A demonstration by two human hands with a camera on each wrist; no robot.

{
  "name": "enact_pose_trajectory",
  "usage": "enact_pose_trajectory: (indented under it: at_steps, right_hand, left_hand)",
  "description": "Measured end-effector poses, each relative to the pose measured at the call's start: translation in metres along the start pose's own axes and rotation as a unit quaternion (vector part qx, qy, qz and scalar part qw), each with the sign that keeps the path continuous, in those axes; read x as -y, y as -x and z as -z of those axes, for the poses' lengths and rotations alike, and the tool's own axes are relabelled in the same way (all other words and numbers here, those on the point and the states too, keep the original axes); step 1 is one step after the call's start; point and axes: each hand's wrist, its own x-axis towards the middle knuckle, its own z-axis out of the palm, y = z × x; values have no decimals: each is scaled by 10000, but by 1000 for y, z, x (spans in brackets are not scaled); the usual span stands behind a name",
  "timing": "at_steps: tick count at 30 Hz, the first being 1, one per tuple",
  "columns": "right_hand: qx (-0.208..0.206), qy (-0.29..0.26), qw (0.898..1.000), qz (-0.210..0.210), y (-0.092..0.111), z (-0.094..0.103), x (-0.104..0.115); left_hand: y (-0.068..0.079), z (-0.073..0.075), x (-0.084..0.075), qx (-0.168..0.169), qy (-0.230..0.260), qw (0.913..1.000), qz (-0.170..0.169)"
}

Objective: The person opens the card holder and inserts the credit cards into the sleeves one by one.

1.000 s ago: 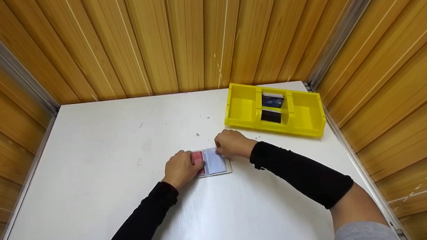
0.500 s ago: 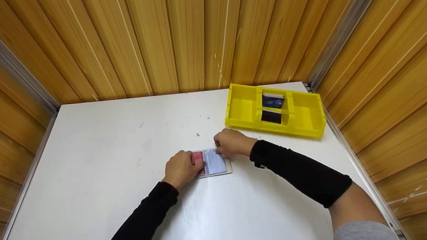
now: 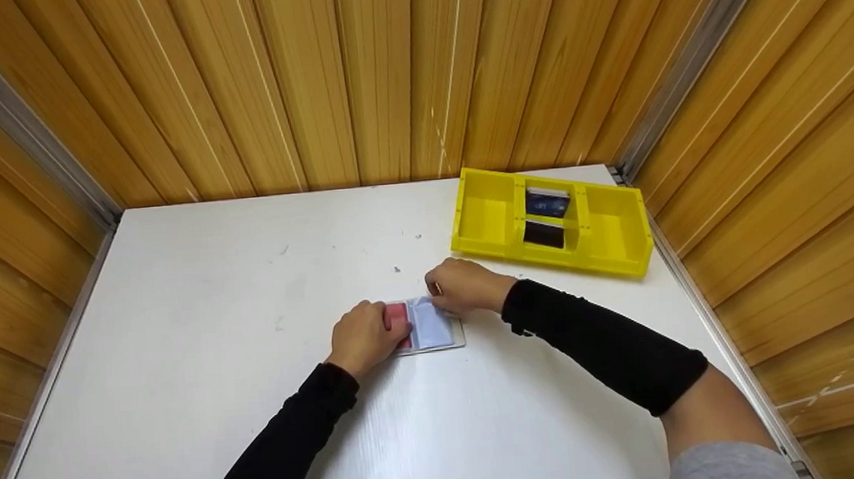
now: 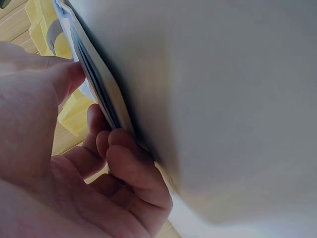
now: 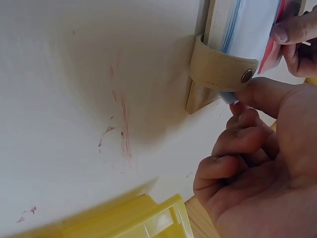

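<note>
A card holder [image 3: 433, 328] lies spread on the white table, its clear sleeves showing a red insert [image 3: 397, 314] on the left and a pale blue face on the right. My left hand [image 3: 361, 336] grips its left side, thumb on top over the red part and fingers curled at the edge. At the far edge, my right hand [image 3: 468, 285] pinches the sleeves' corner between thumb and forefinger; the other fingers are curled. The right wrist view shows a beige strap [image 5: 223, 69] with a metal snap beside that thumb. The left wrist view shows the stacked sleeve edges [image 4: 96, 82].
A yellow three-compartment bin [image 3: 481, 204] stands at the back right of the table. Its middle compartment holds a dark blue card stack [image 3: 547, 202] and a black one [image 3: 544, 233]. Wood-pattern walls [image 3: 374, 78] enclose the back and both sides.
My right fingers have shifted very slightly left at the far edge of the sleeves. The left hand, the card holder and the bin look the same.
</note>
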Motion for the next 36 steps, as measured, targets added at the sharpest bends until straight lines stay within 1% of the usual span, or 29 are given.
enact_pose_trajectory:
  at_steps: [4,8,11,16,21,28,31,36]
  right_hand:
    - [1,-45,10000,-51,2,3,2]
    - [-171,47,9998,85,4,5,3]
    - [-225,96,9996,157,4,4,3]
    - [-124,76,9999,49,3,4,3]
    - [-41,123,9999,31,2,4,3]
    - [176,-108,9997,-154,4,10,5]
    - [257,-177,9994,-154,4,11,6]
    - [151,-223,9996,-116,2,12,8]
  left_hand:
    - [1,0,0,31,33,10000,21]
    - [1,1,-1,18,52,10000,34]
    - [1,1,-1,7,59,10000,41]
    - [1,0,-2,-10,64,10000,-12]
    - [2,1,-2,-9,50,10000,-45]
    - [3,1,-2,-1,73,10000,-28]
    - [3,1,-2,-3,74,10000,-27]
    - [4,3,-1,-78,192,9997,-103]
